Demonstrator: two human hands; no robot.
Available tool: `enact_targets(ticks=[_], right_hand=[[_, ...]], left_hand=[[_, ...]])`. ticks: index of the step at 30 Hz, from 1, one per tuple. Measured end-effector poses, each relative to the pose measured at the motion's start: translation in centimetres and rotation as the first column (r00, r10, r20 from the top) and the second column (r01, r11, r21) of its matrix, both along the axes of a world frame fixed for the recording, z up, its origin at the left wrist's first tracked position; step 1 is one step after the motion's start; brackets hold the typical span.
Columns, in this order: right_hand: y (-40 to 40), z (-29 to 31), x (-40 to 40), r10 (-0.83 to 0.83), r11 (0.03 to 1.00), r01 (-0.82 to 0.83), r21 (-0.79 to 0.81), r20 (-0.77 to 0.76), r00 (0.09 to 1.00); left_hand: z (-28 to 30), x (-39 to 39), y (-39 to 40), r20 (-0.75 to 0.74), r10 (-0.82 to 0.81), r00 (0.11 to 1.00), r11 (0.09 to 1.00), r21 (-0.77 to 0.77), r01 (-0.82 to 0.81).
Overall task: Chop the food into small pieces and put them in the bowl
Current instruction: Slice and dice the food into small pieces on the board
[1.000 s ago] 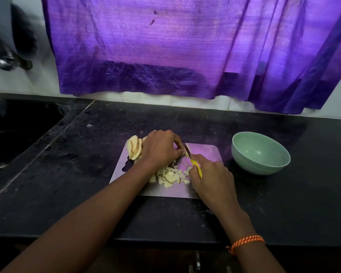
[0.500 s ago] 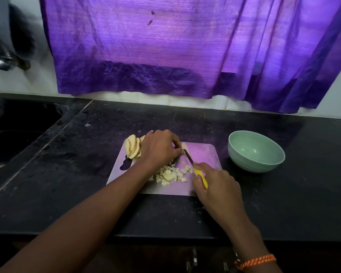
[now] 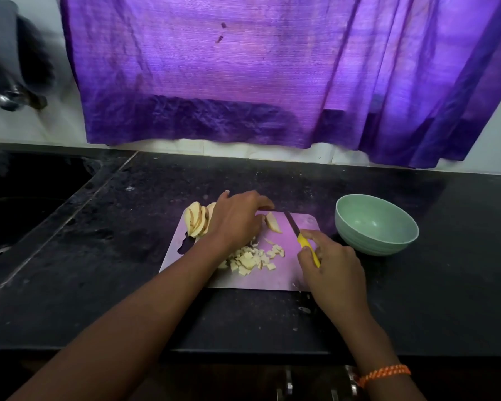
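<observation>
A yellow-handled knife (image 3: 301,240) is gripped by the right hand (image 3: 334,269), blade angled to 11 o'clock, prob. ready for the next cut. One slice (image 3: 273,222) is steadied w/ the left hand (image 3: 237,219), fingers curled over it. Uncut slices (image 3: 197,218) are stacked at 9 o'clock of that hand; diced pieces (image 3: 253,259) are heaped mid-board (image 3: 272,282). The green bowl (image 3: 376,224) sits on the tabletop (image 3: 128,270) at 3 o'clock, no pieces seen in it. No writing is legible.

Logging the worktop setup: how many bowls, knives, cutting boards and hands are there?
Bowls: 1, the green bowl
Knives: 1, the yellow-handled knife
Cutting boards: 1, the cutting board
Hands: 2, left hand and right hand
Total: 5
</observation>
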State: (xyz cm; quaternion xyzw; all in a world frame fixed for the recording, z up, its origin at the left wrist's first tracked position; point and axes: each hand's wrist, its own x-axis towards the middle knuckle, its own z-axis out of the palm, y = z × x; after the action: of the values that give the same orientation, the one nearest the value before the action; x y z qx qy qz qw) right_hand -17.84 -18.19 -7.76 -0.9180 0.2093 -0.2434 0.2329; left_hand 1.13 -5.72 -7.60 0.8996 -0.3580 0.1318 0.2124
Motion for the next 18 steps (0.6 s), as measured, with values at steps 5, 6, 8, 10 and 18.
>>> enact_targets(ticks=[5, 6, 8, 10, 18], right_hand=[[-0.4, -0.3, 1.1, -0.034, 0.999, 0.034, 0.001, -0.013, 0.999], [-0.5, -0.4, 1.1, -0.033, 0.999, 0.033, -0.003, -0.020, 0.999], [-0.5, -0.5, 1.0, -0.034, 0.999, 0.033, -0.014, -0.030, 0.999], [-0.5, -0.7, 1.0, -0.033, 0.999, 0.031, -0.044, -0.040, 0.999], [0.7, 0.6, 0.0, -0.060, 0.974, 0.026, -0.227, -0.146, 0.987]], left_hand=[[0.6, 0.2, 0.0, -0.020, -0.090, 0.996, 0.984, 0.150, 0.092], [0.7, 0.3, 0.1, -0.017, -0.090, 0.996, 0.983, 0.159, 0.092], [0.8, 0.4, 0.1, 0.008, -0.094, 0.996, 0.983, 0.157, 0.092], [0.6, 0.5, 0.1, 0.029, -0.098, 0.995, 0.985, 0.142, 0.093], [-0.5, 0.0, -0.3, 0.070, -0.006, 0.997, 1.000, -0.006, 0.007]])
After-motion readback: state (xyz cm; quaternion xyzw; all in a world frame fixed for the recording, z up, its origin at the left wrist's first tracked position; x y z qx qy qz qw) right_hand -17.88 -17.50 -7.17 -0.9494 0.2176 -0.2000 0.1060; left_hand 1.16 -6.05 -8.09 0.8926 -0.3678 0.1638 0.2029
